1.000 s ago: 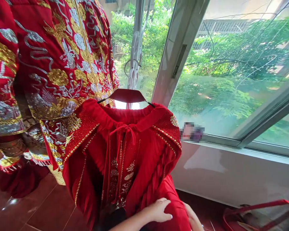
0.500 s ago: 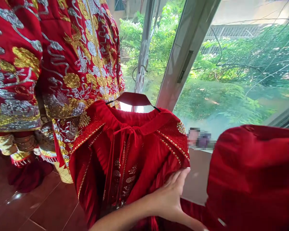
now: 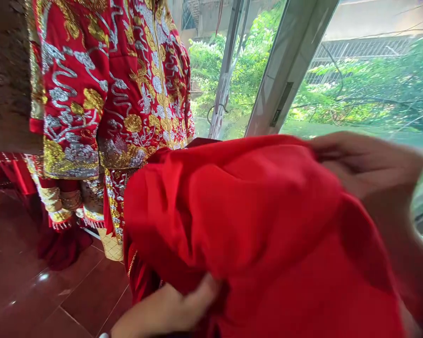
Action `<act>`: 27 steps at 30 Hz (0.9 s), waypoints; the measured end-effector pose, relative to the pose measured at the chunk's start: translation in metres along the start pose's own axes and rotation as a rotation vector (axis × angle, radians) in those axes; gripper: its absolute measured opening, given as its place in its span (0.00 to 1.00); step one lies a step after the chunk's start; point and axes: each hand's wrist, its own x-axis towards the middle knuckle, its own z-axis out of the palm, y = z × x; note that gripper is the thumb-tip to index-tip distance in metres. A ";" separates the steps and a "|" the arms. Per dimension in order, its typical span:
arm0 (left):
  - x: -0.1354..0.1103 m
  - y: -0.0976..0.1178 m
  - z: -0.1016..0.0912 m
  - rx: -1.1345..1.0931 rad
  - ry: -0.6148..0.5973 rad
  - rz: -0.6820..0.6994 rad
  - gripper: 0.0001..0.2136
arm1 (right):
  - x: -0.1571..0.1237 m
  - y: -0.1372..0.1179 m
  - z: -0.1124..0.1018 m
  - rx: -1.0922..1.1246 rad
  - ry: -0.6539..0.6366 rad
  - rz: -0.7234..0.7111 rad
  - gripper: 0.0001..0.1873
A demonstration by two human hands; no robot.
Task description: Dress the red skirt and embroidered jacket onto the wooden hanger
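A bright red cloth [image 3: 254, 202], smooth and creased, spreads across the middle and lower right. At its upper right edge, my right hand [image 3: 366, 162] is closed on the cloth with curled fingers. My left hand [image 3: 186, 303] is at the bottom centre against the cloth's lower left part; its thumb shows, blurred, and its other fingers are hidden under the fabric. Behind the cloth hangs a dark red beaded garment [image 3: 137, 277], mostly covered, with only its left side showing. The top of its dark red hanger [image 3: 202, 142] peeks out above.
To the left stands a red jacket [image 3: 144, 94] with gold and silver embroidery, more embroidered clothing beside it. A window frame [image 3: 278, 70] and glass line the back right, with an empty hook [image 3: 215, 110] near it. Dark red tiles [image 3: 81, 291] cover the floor.
The red cloth has moved left from the right side, now covering most of the beaded garment. My right hand has come into view holding it. My left hand has shifted left and down.
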 end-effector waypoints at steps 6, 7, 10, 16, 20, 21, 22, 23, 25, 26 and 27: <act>0.026 0.032 -0.045 0.075 -0.060 -0.069 0.14 | 0.031 -0.049 0.012 0.175 -0.511 -0.645 0.41; 0.025 0.039 -0.052 0.123 -0.114 -0.072 0.12 | 0.032 -0.059 0.016 0.182 -0.646 -0.714 0.45; 0.018 0.051 -0.068 0.285 -0.212 -0.057 0.07 | 0.025 -0.083 0.037 0.171 -0.946 -0.877 0.34; 0.005 0.032 -0.097 0.663 0.188 -0.038 0.21 | 0.010 -0.087 0.090 -0.099 -0.893 -0.691 0.08; -0.012 0.002 -0.125 0.874 0.310 -0.236 0.21 | 0.025 -0.082 0.113 0.161 -0.689 -0.351 0.05; -0.015 -0.007 -0.129 0.838 0.322 -0.260 0.22 | 0.030 -0.082 0.118 0.283 -0.624 -0.296 0.06; -0.017 -0.016 -0.131 0.748 0.320 -0.264 0.23 | 0.034 -0.085 0.123 0.410 -0.559 -0.258 0.07; -0.017 -0.025 -0.130 0.617 0.301 -0.259 0.25 | 0.036 -0.089 0.128 0.526 -0.498 -0.231 0.07; -0.016 -0.041 -0.119 0.321 0.245 -0.257 0.26 | 0.037 -0.101 0.138 0.683 -0.413 -0.202 0.09; -0.015 -0.047 -0.112 0.202 0.226 -0.274 0.25 | 0.036 -0.108 0.143 0.718 -0.395 -0.195 0.10; -0.014 -0.053 -0.105 0.123 0.234 -0.297 0.24 | 0.035 -0.115 0.147 0.729 -0.394 -0.194 0.11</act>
